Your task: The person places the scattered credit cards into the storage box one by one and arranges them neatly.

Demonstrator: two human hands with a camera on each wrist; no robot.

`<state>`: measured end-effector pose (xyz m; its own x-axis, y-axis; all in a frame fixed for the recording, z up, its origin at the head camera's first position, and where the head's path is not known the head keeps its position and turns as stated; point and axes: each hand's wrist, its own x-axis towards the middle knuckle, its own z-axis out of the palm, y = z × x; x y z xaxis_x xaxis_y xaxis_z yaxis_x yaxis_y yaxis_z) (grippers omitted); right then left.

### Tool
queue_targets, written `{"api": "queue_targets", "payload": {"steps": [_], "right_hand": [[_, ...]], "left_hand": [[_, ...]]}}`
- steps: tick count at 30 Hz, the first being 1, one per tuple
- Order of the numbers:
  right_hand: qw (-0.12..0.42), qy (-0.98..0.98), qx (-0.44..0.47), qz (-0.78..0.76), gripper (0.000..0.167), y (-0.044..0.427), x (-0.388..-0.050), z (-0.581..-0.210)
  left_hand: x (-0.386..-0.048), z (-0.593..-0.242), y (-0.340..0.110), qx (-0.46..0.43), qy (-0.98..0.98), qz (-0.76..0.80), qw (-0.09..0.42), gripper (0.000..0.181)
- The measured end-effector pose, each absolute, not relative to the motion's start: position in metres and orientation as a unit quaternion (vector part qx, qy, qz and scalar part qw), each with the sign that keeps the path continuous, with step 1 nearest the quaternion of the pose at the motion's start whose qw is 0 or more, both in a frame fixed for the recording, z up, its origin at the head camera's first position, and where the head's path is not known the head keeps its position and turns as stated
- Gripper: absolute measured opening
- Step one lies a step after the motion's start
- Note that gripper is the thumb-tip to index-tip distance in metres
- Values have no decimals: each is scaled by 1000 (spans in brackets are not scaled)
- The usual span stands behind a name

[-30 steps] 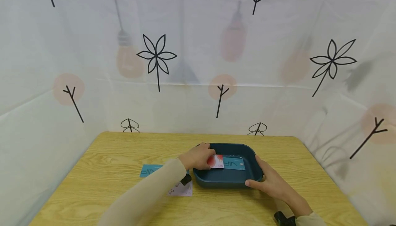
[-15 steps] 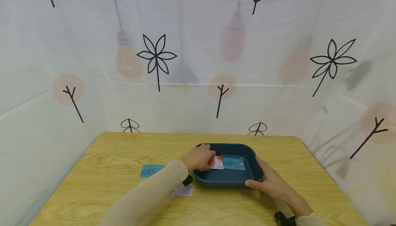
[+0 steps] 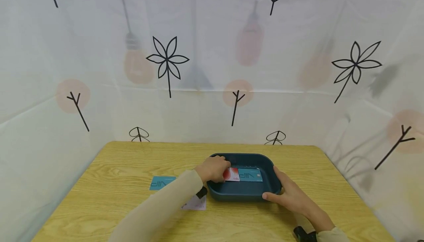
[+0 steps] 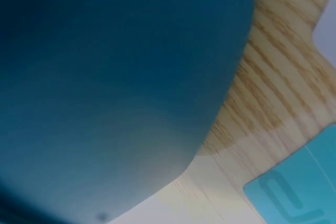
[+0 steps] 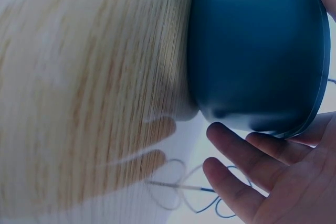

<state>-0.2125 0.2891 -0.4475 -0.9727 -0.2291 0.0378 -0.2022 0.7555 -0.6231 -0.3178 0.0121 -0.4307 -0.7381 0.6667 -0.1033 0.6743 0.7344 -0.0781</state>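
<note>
The right hand [image 3: 291, 194] clasps a dark-blue oblong plastic tray [image 3: 243, 198]. Snagging, the left hand [image 3: 212, 168], pinch unclear, could skew the red-and-white card [image 3: 234, 175].

We see the left hand [image 3: 213, 169] inside a dark-blue, round-cornered rectangular tray [image 3: 243, 198], holding the left end of a red-and-white printed card [image 3: 233, 174]. Directly right of that lies a flat teal rectangular card lettered VIP [image 3: 250, 175]. Our right hand [image 3: 291, 195] grips the tray's near right corner. Left of the tray, a second teal card [image 3: 161, 182] and a pale lilac card [image 3: 196, 203], both partly behind a cream sleeve [image 3: 159, 207], rest on the yellowish wood-grain tabletop [image 3: 232, 221].
</note>
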Motion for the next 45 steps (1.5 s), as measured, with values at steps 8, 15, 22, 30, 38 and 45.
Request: {"api": "queue_targets", "payload": {"steps": [8,15,22,30,38,45], "right_hand": [[17,936,-116,-331,106,289,-212,-448],[14,936,-115,-331,106,289,-212,-447],[12,938,-114,-326,106,289,-213,-448],[11,937,-119,-327,105,289,-212,-447],[9,938,-116,-325,106,288,-213,-447],[12,939,-116,-325,106,288,-214,-447]], "left_hand": [[-316,-430,13,357,931,-57,44,47],[-316,-428,13,355,932,-49,45,44],[-313,-426,11,364,929,-42,43,46],[-309,-420,5,376,926,-12,32,45],[-304,-410,-8,377,925,36,19,44],[-299,-409,-25,385,921,57,-29,42]]}}
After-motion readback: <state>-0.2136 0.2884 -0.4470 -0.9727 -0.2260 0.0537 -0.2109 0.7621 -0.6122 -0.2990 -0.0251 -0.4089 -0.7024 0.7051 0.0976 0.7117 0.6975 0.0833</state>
